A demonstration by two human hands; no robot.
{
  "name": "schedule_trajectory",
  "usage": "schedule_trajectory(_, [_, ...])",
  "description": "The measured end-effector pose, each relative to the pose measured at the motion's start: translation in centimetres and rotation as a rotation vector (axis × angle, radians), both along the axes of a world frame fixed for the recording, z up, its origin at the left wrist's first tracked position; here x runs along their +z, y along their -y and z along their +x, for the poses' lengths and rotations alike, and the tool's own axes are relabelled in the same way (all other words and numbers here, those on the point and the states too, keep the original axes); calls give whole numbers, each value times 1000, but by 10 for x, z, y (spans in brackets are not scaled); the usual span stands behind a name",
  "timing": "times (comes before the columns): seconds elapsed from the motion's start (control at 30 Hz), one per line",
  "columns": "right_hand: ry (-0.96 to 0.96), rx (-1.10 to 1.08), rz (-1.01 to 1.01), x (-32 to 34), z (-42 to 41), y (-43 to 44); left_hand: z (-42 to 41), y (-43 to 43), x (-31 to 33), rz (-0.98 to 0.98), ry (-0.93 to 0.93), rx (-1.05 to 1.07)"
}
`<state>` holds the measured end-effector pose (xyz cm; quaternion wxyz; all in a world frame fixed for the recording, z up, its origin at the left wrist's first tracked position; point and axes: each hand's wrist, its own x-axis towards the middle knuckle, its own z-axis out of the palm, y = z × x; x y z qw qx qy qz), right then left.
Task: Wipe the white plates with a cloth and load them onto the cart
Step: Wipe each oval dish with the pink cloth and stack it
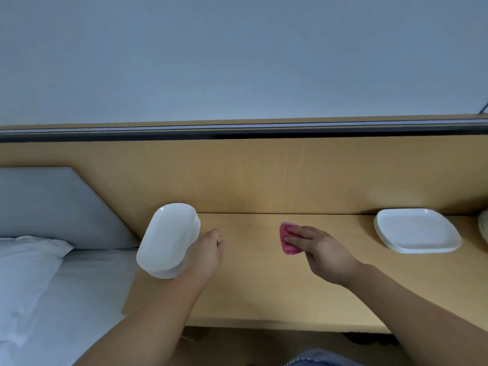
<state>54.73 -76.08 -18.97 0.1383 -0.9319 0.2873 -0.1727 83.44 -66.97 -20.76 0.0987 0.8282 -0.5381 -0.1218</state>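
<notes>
My left hand (204,253) grips a white plate (167,240) by its right edge and holds it tilted up on edge above the left end of the wooden desk (264,286). My right hand (320,250) holds a folded pink cloth (287,237) in its fingers over the middle of the desk, apart from the plate. A stack of white square plates (417,233) lies flat on the desk at the right. No cart is in view.
A bed with a white pillow (26,260) and a grey headboard (52,204) lies left of the desk. A wooden back panel (264,175) rises behind the desk. Another white dish (483,228) shows at the far right edge.
</notes>
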Motion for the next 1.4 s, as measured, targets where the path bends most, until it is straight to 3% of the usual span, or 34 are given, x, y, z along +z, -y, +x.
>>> schedule_trajectory(0.37, [121, -308, 18, -2, -181, 28, -200, 115, -1, 102, 119, -347])
schedule_trajectory(0.67, [92, -434, 116, -38, -322, 69, -338, 200, -40, 175, -62, -398])
schedule_trajectory(0.93, [55, -403, 112, -49, -364, 104, -379, 238, -68, 244, -199, -252])
schedule_trajectory(1.17, [63, -354, 108, -49, -377, 120, -397, 241, -61, 258, -159, -151])
schedule_trajectory(1.4, [89, -325, 84, -42, -379, 124, -392, 238, -66, 183, -261, -66])
